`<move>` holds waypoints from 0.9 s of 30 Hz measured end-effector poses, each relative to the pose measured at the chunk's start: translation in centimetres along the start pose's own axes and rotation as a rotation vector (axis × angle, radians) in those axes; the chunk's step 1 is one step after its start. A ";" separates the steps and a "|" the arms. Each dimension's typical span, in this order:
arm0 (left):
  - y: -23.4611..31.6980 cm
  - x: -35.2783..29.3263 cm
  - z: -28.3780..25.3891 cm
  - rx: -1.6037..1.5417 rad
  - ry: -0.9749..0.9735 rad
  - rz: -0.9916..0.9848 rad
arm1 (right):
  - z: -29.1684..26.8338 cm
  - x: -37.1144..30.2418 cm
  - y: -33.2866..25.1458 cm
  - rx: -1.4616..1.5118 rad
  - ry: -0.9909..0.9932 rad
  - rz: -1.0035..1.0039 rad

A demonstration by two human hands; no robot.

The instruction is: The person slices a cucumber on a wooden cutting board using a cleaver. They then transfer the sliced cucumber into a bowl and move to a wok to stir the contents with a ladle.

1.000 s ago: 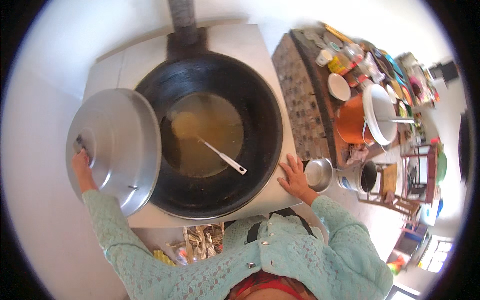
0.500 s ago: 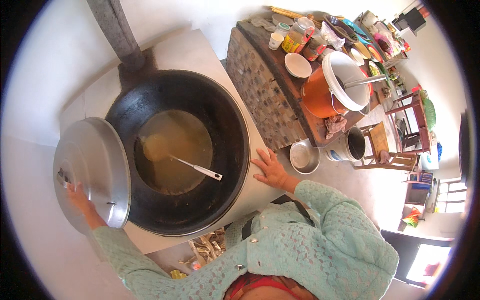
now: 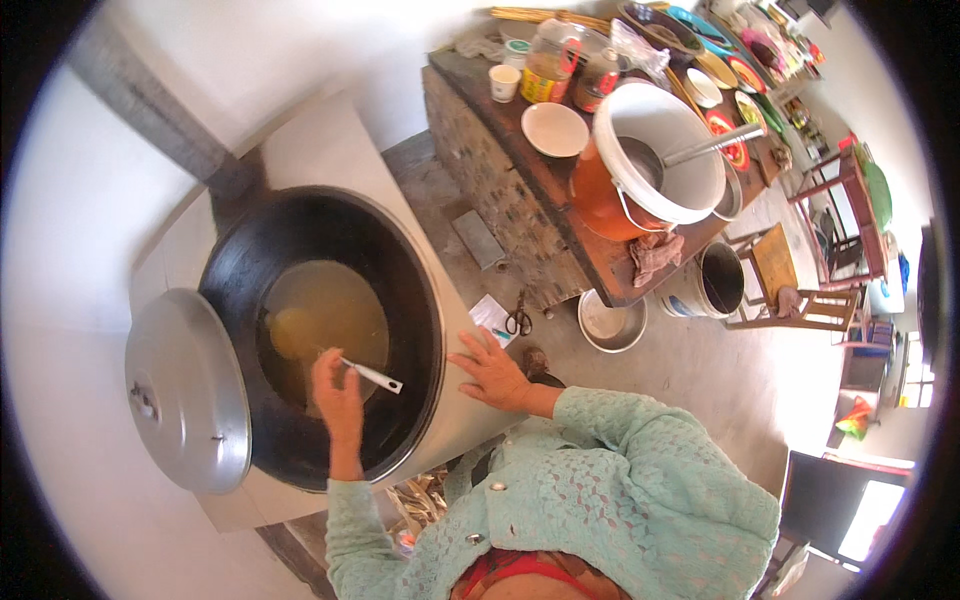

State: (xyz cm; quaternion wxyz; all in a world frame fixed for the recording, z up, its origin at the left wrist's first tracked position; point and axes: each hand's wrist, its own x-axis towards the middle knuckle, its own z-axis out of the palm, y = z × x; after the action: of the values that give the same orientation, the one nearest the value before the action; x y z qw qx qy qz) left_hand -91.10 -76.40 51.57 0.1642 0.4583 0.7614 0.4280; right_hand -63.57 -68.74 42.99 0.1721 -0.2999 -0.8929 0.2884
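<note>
A large black wok [image 3: 410, 260] is set into the pale stove top [image 3: 350, 140], with cloudy yellowish liquid [image 3: 350, 290] in its bottom. A ladle [image 3: 376, 376] leans in the liquid, its light handle pointing toward the near right side. Over the wok, my left hand [image 3: 338, 400] is right by the handle's lower part, thumb and fingers apart; I cannot make out whether they touch it. My right hand [image 3: 492, 375] lies spread on the stove top beside the wok's right rim. The round metal lid [image 3: 190, 390] rests tilted against the wok's left side.
Right of the stove, a brown table [image 3: 540, 200] holds an orange bucket [image 3: 600, 195] with a long-handled scoop, a white bowl [image 3: 555, 130], jars and plates. On the floor are a metal basin [image 3: 612, 325], a white bucket [image 3: 690, 285] and scissors [image 3: 518, 318].
My left hand has left the lid and moved right, over the wok to the ladle. My right hand stays on the stove top. The view has shifted, showing more floor.
</note>
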 end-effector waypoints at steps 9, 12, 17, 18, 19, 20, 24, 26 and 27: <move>8.4 -1.3 18.0 0.118 -0.466 0.294 | -7.4 -7.0 6.8 0.434 0.332 0.471; 8.5 -1.6 21.0 0.282 -0.545 0.461 | -10.5 -11.4 12.8 0.365 0.516 0.700; 6.4 -2.0 23.0 0.555 -0.618 0.544 | -15.6 -15.6 22.0 0.045 0.844 0.837; 6.7 -2.1 23.1 0.569 -0.582 0.567 | -17.2 -15.8 23.3 0.126 0.892 0.867; 7.0 -2.2 23.2 0.568 -0.587 0.574 | -18.3 -16.1 25.1 0.025 0.893 0.865; 7.3 -2.3 23.2 0.567 -0.591 0.577 | -19.4 -16.4 26.9 -0.076 0.889 0.860; 7.6 -2.2 23.4 0.537 -0.547 0.573 | -22.9 -14.6 33.4 -0.349 0.842 0.876; 7.7 -2.2 23.5 0.530 -0.528 0.557 | -25.0 -12.6 35.3 -0.377 0.664 0.950; 7.7 -2.3 23.5 0.524 -0.523 0.548 | -26.1 -11.8 35.7 -0.390 0.514 1.025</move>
State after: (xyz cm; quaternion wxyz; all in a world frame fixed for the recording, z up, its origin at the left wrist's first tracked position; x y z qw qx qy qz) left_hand -70.47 -64.88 43.78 0.1104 0.7615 0.6276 0.1187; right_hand -26.51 -42.15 39.50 0.1633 -0.7779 -0.6009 0.0839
